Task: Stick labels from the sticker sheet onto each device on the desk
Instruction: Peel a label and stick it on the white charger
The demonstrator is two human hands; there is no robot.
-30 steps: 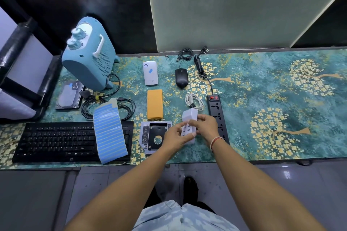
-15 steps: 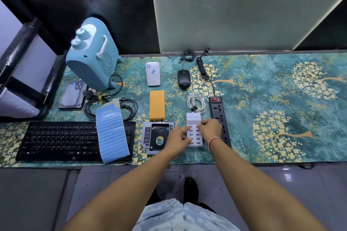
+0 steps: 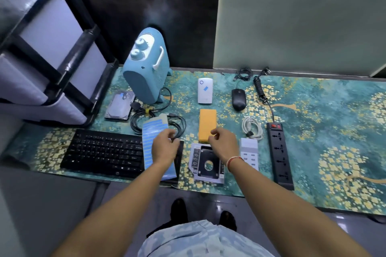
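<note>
The blue sticker sheet [image 3: 153,131] lies curled over the right end of the black keyboard [image 3: 104,152]. My left hand [image 3: 165,147] is on top of it, fingers curled at the sheet's right edge as if pinching it. With fingers loosely curled and holding nothing, my right hand [image 3: 223,142] hovers over the near end of the orange box [image 3: 207,125] and the silver drive caddy [image 3: 205,166]. The white multi-port charger [image 3: 249,152] lies flat beside the black power strip [image 3: 279,152]. A white pocket device [image 3: 205,91] carries a blue label.
A blue fan heater [image 3: 146,69] stands at the back left, with a hard drive [image 3: 119,106] and coiled black cable [image 3: 158,123] near it. A black mouse [image 3: 238,99] and white cable [image 3: 251,127] lie mid-desk. Black-framed drawers [image 3: 52,58] stand to the left.
Both hands let go of the white charger, which now lies flat. My left hand moved left onto the sticker sheet and my right hand moved over the caddy. The view swung left.
</note>
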